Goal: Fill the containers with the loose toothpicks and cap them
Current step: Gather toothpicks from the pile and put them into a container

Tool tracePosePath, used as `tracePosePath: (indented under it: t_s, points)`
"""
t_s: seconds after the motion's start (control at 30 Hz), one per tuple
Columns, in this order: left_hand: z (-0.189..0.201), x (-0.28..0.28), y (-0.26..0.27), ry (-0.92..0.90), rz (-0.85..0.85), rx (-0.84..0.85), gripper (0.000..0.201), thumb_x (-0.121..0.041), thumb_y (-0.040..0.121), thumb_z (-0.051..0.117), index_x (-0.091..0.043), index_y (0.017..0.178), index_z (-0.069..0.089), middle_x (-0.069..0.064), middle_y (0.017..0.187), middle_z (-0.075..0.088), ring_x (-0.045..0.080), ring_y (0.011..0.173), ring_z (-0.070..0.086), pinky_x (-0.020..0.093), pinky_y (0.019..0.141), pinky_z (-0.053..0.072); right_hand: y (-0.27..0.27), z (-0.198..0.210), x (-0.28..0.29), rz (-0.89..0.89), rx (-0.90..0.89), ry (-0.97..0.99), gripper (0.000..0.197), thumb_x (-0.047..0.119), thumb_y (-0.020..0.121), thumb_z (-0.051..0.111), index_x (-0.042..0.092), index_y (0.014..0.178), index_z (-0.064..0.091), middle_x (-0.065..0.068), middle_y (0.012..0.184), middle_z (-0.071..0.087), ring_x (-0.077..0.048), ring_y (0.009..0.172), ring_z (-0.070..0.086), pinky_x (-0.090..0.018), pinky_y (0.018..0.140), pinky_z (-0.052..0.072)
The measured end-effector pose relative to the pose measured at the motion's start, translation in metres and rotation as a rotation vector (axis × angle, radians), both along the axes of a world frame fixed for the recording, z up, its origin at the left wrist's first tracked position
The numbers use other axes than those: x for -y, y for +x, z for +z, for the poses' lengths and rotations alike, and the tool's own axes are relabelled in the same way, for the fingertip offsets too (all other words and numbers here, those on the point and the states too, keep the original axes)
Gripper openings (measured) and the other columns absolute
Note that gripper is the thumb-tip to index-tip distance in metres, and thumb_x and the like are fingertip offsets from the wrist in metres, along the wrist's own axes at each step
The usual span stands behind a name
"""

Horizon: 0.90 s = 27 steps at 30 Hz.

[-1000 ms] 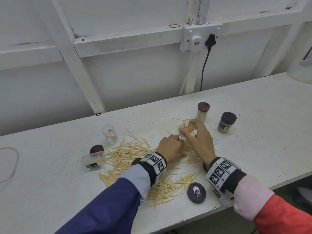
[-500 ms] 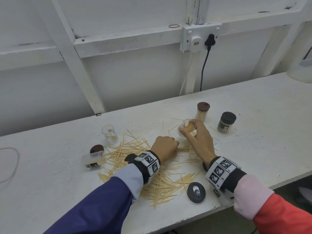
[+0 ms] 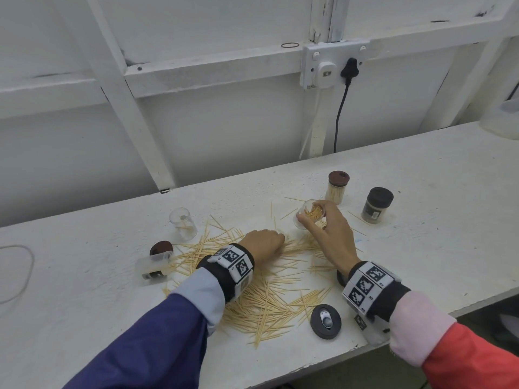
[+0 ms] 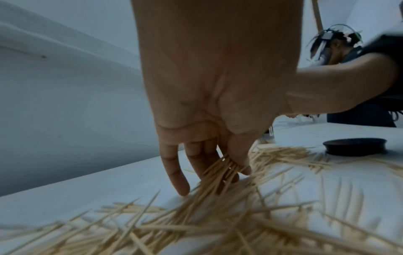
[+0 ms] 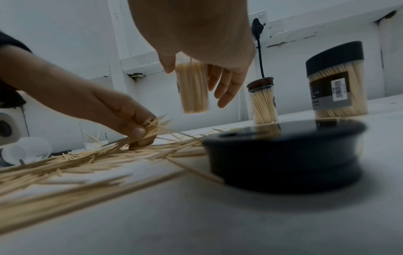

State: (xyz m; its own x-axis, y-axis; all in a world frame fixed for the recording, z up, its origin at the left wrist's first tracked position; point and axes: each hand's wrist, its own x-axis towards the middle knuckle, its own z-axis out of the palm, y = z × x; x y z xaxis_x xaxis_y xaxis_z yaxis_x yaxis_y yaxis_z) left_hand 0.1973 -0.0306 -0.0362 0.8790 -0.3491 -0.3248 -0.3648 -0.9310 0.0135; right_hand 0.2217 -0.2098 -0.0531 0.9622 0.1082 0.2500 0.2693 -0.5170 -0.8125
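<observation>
Loose toothpicks [image 3: 264,299] lie scattered over the white bench in front of me. My left hand [image 3: 264,244] pinches a small bunch of toothpicks [image 4: 224,170] off the pile [image 5: 139,132]. My right hand [image 3: 327,226] grips a clear open container [image 3: 309,213] partly full of toothpicks, lifted off the bench [image 5: 193,89]. A clear container [image 3: 183,227] stands upright at the left with a few toothpicks inside. Another clear container [image 3: 153,266] lies on its side beside a brown cap [image 3: 161,247].
A brown-capped full container [image 3: 337,188] and a wider black-capped jar [image 3: 377,204] stand at the back right. A black cap [image 5: 283,155] lies under my right wrist, and a dark oval device [image 3: 325,321] sits near the bench's front edge. A cord hangs from the wall socket [image 3: 331,66].
My left hand has slid left, away from the held container, and has gathered a bunch of toothpicks from the pile. The right hand keeps holding the open container in about the same place.
</observation>
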Motion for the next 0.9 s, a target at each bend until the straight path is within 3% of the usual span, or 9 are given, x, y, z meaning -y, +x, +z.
tracePosePath:
  t_s: [0.13,0.23,0.3,0.4,0.47,0.57,0.67,0.8,0.9]
  points:
    - [0.002,-0.008,0.001,-0.150,0.059,-0.087,0.022,-0.018,0.102,0.039,-0.002,0.109,0.052,0.014,0.114,0.054,0.030,0.105,0.053,0.032,0.079,0.037,0.001,-0.001,0.000,0.018,-0.004,-0.009,0.047,0.053,0.087,0.062,0.023,0.121,0.052,0.010,0.114,0.057,-0.009,0.103,0.054,-0.036,0.085,0.049]
    - [0.004,-0.014,0.002,-0.259,0.101,-0.088,0.026,-0.022,0.103,0.041,-0.006,0.114,0.059,0.009,0.134,0.045,0.027,0.123,0.041,0.039,0.099,0.037,0.001,-0.001,0.000,0.020,-0.010,-0.020,0.048,0.054,0.087,0.061,0.023,0.123,0.052,0.009,0.114,0.057,-0.009,0.103,0.053,-0.036,0.085,0.049]
    - [0.006,-0.017,0.004,-0.314,0.116,-0.058,0.028,-0.022,0.104,0.041,-0.007,0.112,0.062,0.007,0.139,0.044,0.026,0.129,0.038,0.041,0.104,0.034,0.002,-0.001,0.001,0.024,-0.010,-0.019,0.049,0.055,0.087,0.061,0.023,0.123,0.052,0.009,0.114,0.057,-0.009,0.103,0.053,-0.036,0.085,0.049]
    - [0.012,-0.020,0.006,-0.545,0.203,-0.052,0.023,-0.021,0.105,0.038,-0.011,0.098,0.057,0.008,0.117,0.061,0.025,0.112,0.054,0.033,0.091,0.040,0.002,-0.003,0.001,0.037,-0.009,-0.011,0.050,0.056,0.087,0.062,0.022,0.123,0.052,0.010,0.115,0.057,-0.009,0.105,0.053,-0.035,0.085,0.049]
    - [0.014,-0.021,0.004,-0.654,0.268,-0.094,0.021,-0.021,0.106,0.036,-0.015,0.097,0.054,0.004,0.107,0.068,0.020,0.103,0.058,0.030,0.087,0.041,0.002,-0.004,0.001,0.045,-0.010,-0.011,0.050,0.056,0.087,0.062,0.023,0.124,0.052,0.010,0.115,0.056,-0.008,0.105,0.053,-0.035,0.085,0.049]
    - [0.013,-0.020,0.002,-0.715,0.297,-0.130,0.021,-0.021,0.105,0.036,-0.014,0.096,0.053,0.003,0.093,0.066,0.022,0.099,0.060,0.032,0.090,0.042,0.002,-0.003,0.001,0.055,-0.015,-0.020,0.051,0.056,0.087,0.062,0.023,0.124,0.052,0.011,0.114,0.056,-0.007,0.104,0.053,-0.032,0.084,0.048]
    - [0.009,-0.020,0.002,-0.804,0.321,-0.119,0.023,-0.018,0.105,0.038,-0.022,0.087,0.052,0.001,0.082,0.061,0.018,0.084,0.062,0.032,0.086,0.045,0.003,-0.003,0.001,0.066,-0.019,-0.019,0.050,0.057,0.086,0.062,0.024,0.122,0.052,0.012,0.113,0.056,-0.006,0.102,0.052,-0.027,0.082,0.045]
    - [0.007,-0.025,0.005,-0.860,0.339,-0.073,0.023,-0.015,0.104,0.041,-0.021,0.086,0.054,-0.004,0.075,0.057,0.009,0.072,0.059,0.029,0.080,0.046,0.003,-0.004,0.001,0.081,-0.017,-0.020,0.050,0.057,0.086,0.062,0.024,0.122,0.053,0.012,0.113,0.056,-0.005,0.102,0.052,-0.023,0.080,0.043]
    - [0.008,-0.029,0.007,-0.922,0.390,-0.017,0.027,-0.013,0.103,0.042,-0.019,0.078,0.052,-0.004,0.074,0.058,0.008,0.071,0.060,0.025,0.078,0.045,0.003,-0.004,0.001,0.090,-0.020,-0.029,0.049,0.056,0.086,0.062,0.024,0.121,0.053,0.012,0.113,0.056,-0.005,0.102,0.052,-0.023,0.080,0.043]
